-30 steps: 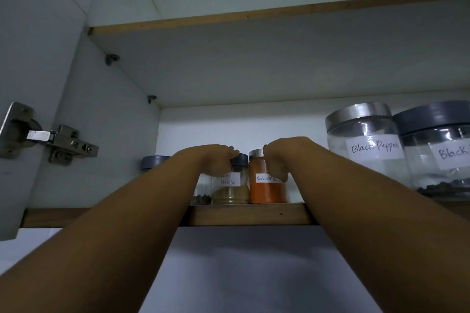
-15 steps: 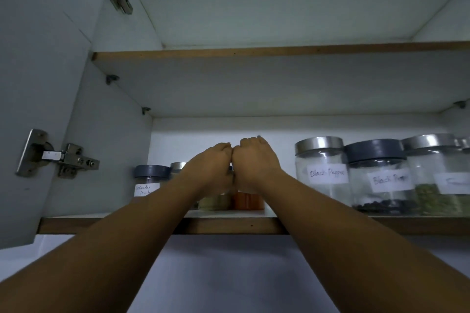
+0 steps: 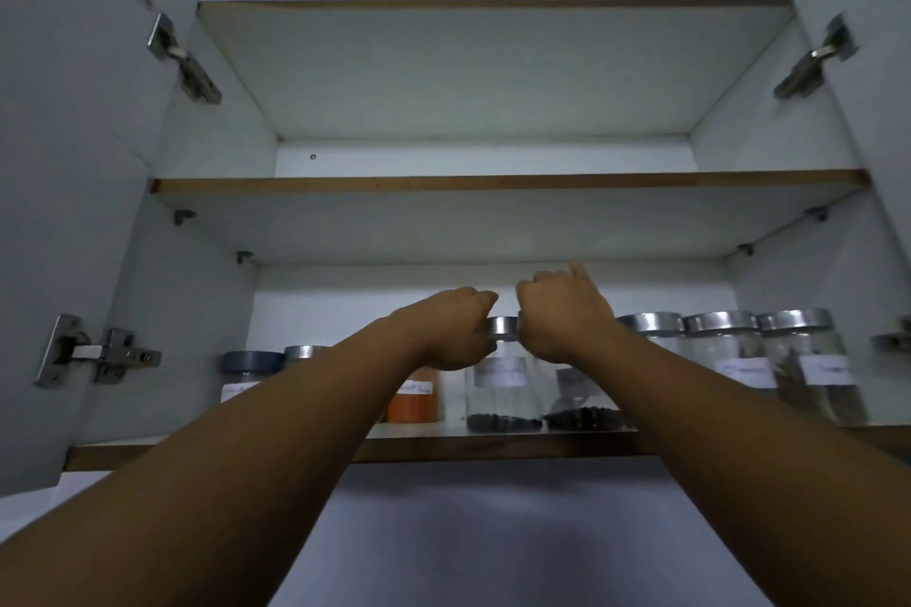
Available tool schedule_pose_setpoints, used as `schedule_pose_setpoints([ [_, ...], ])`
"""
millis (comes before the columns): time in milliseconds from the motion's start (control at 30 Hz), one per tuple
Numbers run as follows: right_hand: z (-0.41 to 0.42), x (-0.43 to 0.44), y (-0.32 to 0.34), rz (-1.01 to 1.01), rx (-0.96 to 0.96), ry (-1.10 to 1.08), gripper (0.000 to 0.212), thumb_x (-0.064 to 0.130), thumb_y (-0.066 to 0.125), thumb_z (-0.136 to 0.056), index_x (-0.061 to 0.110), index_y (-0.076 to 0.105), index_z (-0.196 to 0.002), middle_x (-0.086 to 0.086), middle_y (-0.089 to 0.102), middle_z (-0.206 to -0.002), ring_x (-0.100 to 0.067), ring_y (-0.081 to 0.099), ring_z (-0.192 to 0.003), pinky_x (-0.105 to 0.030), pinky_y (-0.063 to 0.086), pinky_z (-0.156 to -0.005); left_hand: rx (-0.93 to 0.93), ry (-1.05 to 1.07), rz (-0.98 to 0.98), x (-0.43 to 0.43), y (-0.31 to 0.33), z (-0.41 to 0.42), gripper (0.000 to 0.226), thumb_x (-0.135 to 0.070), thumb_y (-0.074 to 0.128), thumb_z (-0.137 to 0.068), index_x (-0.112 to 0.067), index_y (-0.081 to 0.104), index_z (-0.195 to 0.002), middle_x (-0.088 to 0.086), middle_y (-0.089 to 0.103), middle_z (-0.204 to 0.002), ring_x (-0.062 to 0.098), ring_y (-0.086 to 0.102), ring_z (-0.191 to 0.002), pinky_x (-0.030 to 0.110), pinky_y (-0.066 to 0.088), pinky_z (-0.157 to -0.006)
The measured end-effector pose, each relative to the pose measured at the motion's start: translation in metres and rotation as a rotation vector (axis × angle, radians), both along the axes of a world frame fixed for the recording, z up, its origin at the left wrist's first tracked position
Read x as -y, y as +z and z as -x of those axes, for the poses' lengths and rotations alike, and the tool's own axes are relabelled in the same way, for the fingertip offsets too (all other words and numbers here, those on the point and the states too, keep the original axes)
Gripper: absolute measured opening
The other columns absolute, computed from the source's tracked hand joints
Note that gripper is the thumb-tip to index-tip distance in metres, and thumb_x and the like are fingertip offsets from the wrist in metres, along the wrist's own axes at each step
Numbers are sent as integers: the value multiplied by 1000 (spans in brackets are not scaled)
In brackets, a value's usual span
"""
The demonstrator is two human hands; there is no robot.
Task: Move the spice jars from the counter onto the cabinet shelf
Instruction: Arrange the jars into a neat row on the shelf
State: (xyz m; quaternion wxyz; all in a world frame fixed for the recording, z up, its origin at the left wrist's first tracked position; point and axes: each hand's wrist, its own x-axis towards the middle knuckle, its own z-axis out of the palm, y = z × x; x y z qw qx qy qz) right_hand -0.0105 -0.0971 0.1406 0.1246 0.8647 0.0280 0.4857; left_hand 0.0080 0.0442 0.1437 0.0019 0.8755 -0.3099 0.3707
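Standing on the lower wooden cabinet shelf [image 3: 443,451], the clear glass jar with a silver metal lid [image 3: 499,375] holds dark grains. The left hand [image 3: 451,335] and right hand [image 3: 559,315] both close around its lid from each side. Just left of the left hand stands an orange powder jar [image 3: 414,402].
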Motion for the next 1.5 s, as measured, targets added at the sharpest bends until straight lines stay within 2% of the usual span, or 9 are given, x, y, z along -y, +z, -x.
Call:
schedule_pose_setpoints([
  [167,12,43,-11,-25,-184,-69,38,23,51,-87,14,45,-123,-10,53,-120,-28,53,-110,-47,25,-108,-3,135,-99,30,6,2,38,-18,51,-92,-6,43,-127,15,55,-122,29,53,-109,41,45,-94],
  [333,14,51,-15,14,-249,-21,38,12,52,-84,16,52,-122,-10,45,-117,-27,55,-96,-31,41,-74,40,230,-126,39,10,-1,22,-3,47,-89,-5,57,-109,13,61,-109,26,56,-96,30,43,-79],
  [433,10,50,-14,50,-223,-36,34,10,52,-84,14,54,-117,-10,49,-115,-27,55,-98,-32,41,-79,64,215,-124,37,17,-3,28,-4,47,-92,-7,62,-116,10,65,-112,25,59,-101,33,47,-90],
  [567,0,45,-13,117,-196,-54,27,8,53,-83,13,59,-109,-8,59,-109,-24,57,-100,-40,33,-104,35,201,-108,32,23,-13,31,-3,48,-91,-11,63,-117,7,65,-117,23,59,-104,34,47,-94],
  [733,-20,40,-17,39,-201,-14,36,12,58,-83,10,47,-117,-9,55,-109,-20,46,-80,-31,39,-69,55,194,-100,33,21,-36,31,-3,49,-91,-11,63,-117,7,65,-118,22,59,-104,30,46,-91],
  [1067,-72,25,-9,16,-355,-161,47,10,55,-85,7,40,-129,-10,51,-123,-26,54,-106,-33,40,-75,83,247,-154,33,13,-98,27,-1,44,-90,-8,64,-106,10,65,-106,26,59,-96,30,46,-82],
  [1200,-97,17,0,-2,-481,-261,49,15,52,-89,8,37,-135,-12,44,-135,-32,47,-122,-43,40,-98,60,260,-158,30,11,-118,30,1,43,-89,-8,62,-110,10,64,-111,26,57,-99,30,44,-81],
  [1333,-121,15,8,-65,-494,-248,35,13,51,-87,7,53,-122,-9,53,-102,-25,52,-89,-33,42,-76,24,276,-206,25,17,-135,21,-7,45,-91,-6,62,-104,11,63,-107,24,54,-88,31,43,-77],
  [1500,-138,15,3,-28,-496,-285,38,15,51,-90,9,49,-127,-8,55,-123,-24,56,-106,-30,39,-72,-6,333,-225,25,15,-153,36,-8,40,-95,-11,48,-129,11,56,-125,28,53,-112,35,43,-93],
])
